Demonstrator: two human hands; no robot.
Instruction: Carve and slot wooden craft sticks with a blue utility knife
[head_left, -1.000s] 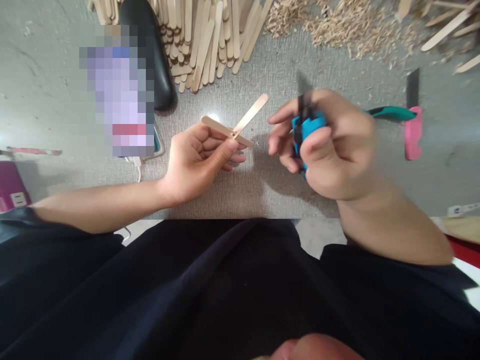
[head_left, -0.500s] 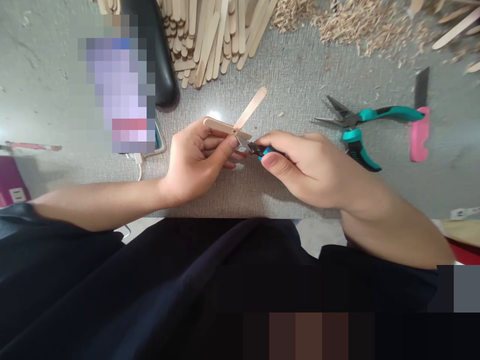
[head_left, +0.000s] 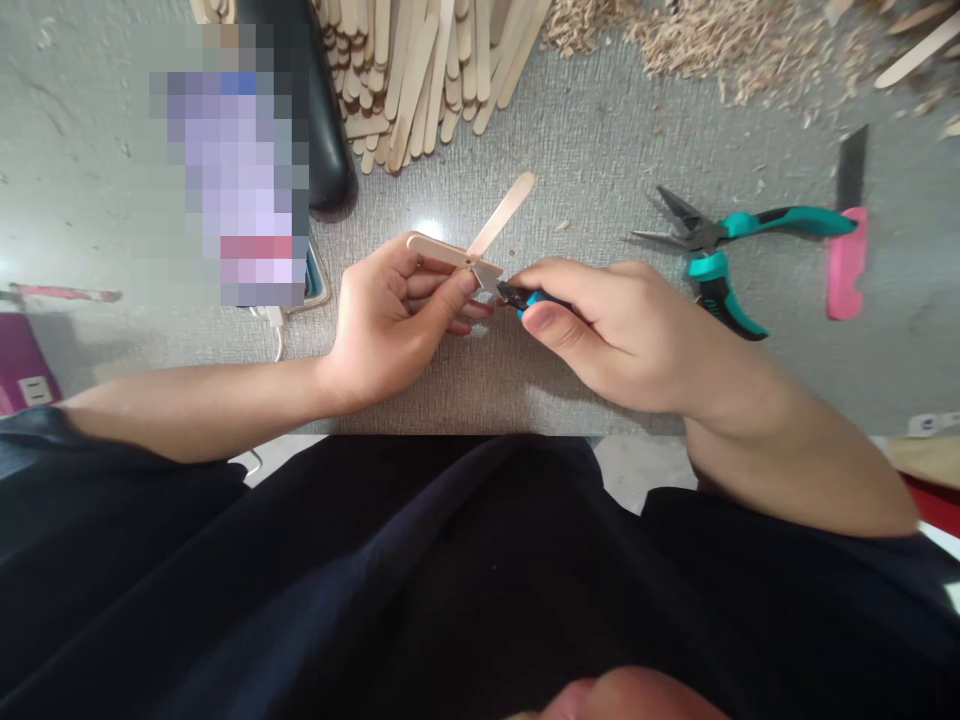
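My left hand pinches two crossed wooden sticks above the grey table; one stick points up to the right, the other lies across it. My right hand is closed round a small blue-handled knife, whose blade tip touches the sticks at their crossing, right beside my left thumb.
A heap of wooden sticks lies at the back, with wood shavings to its right. Teal-handled pliers and a pink-handled tool lie at the right. A black object and a blurred patch stand at the left.
One second ago my right hand was raised with the blue tool. It came down and left, and the blade now meets the crossed sticks. My left hand stayed put.
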